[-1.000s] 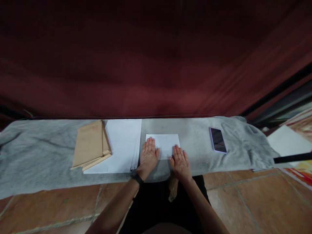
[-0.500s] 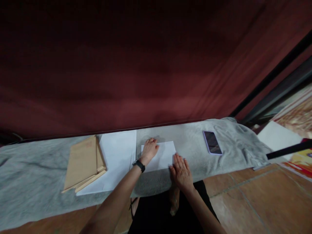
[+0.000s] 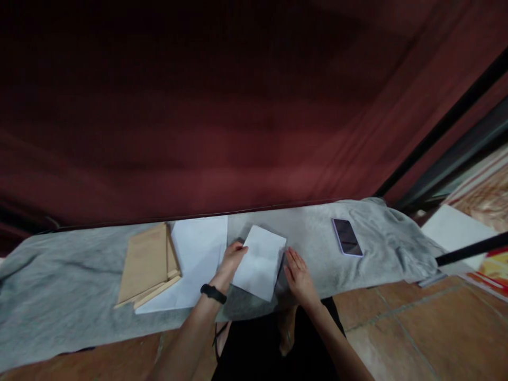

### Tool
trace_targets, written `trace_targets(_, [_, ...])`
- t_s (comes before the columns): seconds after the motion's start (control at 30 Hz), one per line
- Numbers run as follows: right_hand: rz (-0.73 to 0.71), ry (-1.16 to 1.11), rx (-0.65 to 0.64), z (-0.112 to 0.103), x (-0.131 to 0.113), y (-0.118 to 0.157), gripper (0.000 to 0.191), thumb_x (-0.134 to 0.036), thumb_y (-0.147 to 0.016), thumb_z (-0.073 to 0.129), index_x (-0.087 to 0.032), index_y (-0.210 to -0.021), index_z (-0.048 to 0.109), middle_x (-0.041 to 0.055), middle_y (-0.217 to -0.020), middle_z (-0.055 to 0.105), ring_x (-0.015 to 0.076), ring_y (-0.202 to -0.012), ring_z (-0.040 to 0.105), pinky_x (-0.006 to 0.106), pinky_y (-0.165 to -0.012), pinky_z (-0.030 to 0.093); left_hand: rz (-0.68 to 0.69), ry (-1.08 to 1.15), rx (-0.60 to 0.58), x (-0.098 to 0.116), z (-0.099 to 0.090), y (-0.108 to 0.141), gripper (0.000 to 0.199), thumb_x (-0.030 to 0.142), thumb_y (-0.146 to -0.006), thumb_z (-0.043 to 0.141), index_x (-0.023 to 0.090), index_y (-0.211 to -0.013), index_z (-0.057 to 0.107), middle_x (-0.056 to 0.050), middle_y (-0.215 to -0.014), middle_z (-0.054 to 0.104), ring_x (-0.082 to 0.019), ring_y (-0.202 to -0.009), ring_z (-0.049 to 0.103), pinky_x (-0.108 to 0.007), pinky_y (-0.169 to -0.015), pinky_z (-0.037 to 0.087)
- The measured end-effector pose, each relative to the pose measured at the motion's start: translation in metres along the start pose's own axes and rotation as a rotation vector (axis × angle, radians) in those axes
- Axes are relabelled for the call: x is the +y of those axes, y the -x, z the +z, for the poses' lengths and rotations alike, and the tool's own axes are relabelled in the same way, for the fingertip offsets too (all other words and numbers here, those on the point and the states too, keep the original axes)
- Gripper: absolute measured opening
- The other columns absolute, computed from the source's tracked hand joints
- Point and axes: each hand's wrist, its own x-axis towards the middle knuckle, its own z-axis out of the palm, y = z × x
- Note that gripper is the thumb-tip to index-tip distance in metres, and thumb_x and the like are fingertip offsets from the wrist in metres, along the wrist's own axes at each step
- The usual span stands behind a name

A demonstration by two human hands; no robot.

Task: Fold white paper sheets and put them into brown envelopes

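My left hand (image 3: 233, 259) grips the left edge of a folded white sheet of paper (image 3: 260, 262), thumb on top. The paper is turned at an angle and looks partly raised off the grey cloth (image 3: 313, 227). Just right of the paper, my right hand (image 3: 298, 272) is open, fingers stretched out, its fingertips close to the paper's right edge. A stack of larger white sheets (image 3: 200, 248) lies to the left of my left hand. Brown paper envelopes (image 3: 148, 256) rest partly over that stack.
A phone in a purple case (image 3: 347, 237) lies on the cloth to the right. Behind the cloth rises a dark red surface (image 3: 238, 132). At the far right are a black bar (image 3: 472, 248), a white sheet (image 3: 456, 233) and colourful printed paper. Below is a tiled floor (image 3: 397, 328).
My left hand has gone from pressing flat on the folded paper to gripping its left edge. The paper has turned clockwise and lifted slightly. My right hand stays beside it.
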Motion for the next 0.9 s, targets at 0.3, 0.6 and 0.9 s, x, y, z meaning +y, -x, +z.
trace_targets(0.3, [-0.156, -0.2, -0.22, -0.006, -0.004, 0.02, 0.071, -0.001, -0.084, 0.036, -0.026, -0.15, 0.044, 0.0058, -0.148, 0.053, 0.0197, -0.138, 0.048, 0.05, -0.118, 0.039, -0.212, 0.489, 0.082, -0.036, 0.008, 0.046, 0.041, 0.042, -0.046, 0.075, 0.018, -0.076, 0.059, 0.0, -0.067, 0.064, -0.017, -0.06, 0.061, -0.029, -0.059, 0.047])
trace_targets(0.6, [-0.145, -0.226, -0.274, -0.027, -0.007, 0.013, 0.062, -0.005, -0.085, 0.042, -0.027, -0.141, 0.055, 0.0048, -0.143, 0.059, 0.0208, -0.132, 0.054, 0.048, -0.115, 0.043, -0.285, 0.565, 0.064, -0.041, 0.006, 0.041, 0.039, 0.035, -0.05, 0.078, 0.017, -0.08, 0.061, 0.001, -0.066, 0.066, -0.019, -0.062, 0.064, -0.032, -0.061, 0.05])
trace_targets(0.9, [0.06, -0.201, -0.097, -0.003, -0.009, -0.008, 0.033, -0.034, -0.1, 0.043, -0.021, -0.096, 0.073, 0.0085, -0.093, 0.075, 0.025, -0.091, 0.068, 0.041, -0.087, 0.053, -0.025, 0.365, 0.117, -0.052, 0.0, 0.062, 0.027, 0.036, -0.082, 0.053, 0.019, -0.103, 0.059, -0.005, -0.091, 0.069, -0.017, -0.077, 0.069, -0.033, -0.07, 0.057])
